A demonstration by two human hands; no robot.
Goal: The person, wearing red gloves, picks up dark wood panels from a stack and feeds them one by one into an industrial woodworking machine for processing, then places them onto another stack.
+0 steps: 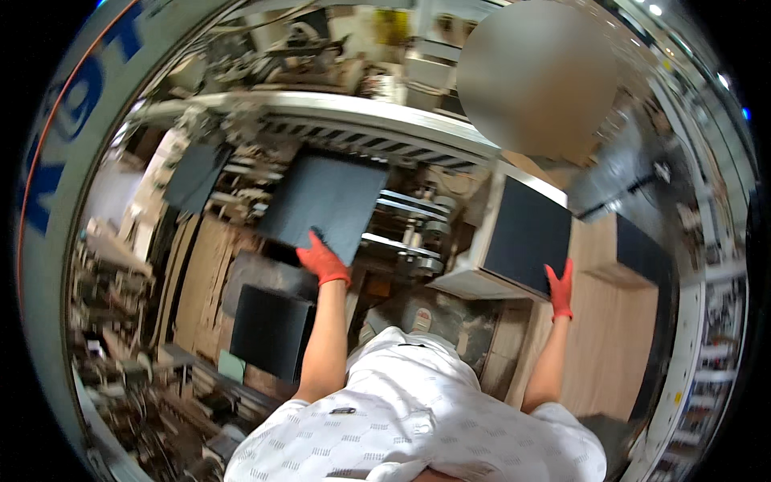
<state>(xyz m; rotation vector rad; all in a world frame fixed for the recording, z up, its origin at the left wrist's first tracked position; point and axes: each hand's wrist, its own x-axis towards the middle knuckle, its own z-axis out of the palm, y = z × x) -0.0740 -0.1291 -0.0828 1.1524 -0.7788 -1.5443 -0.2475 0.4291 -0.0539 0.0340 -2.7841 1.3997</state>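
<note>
Left hand (324, 260): lay wide on far-left board (328, 195)
Right hand (560, 292): lay wide at right board (526, 233)
Boards: seemed stiff; edges suited gripping

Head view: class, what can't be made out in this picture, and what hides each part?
All in the head view:
Underside of the dark panel by the left hand: hidden by its own top face.
Whether the right hand grips or merely touches the dark-topped piece: blur and the hand itself obscure contact.
Whatever is behind the round blurred patch: covered by it.
Small parts of the lower-left machinery: blurred.
</note>
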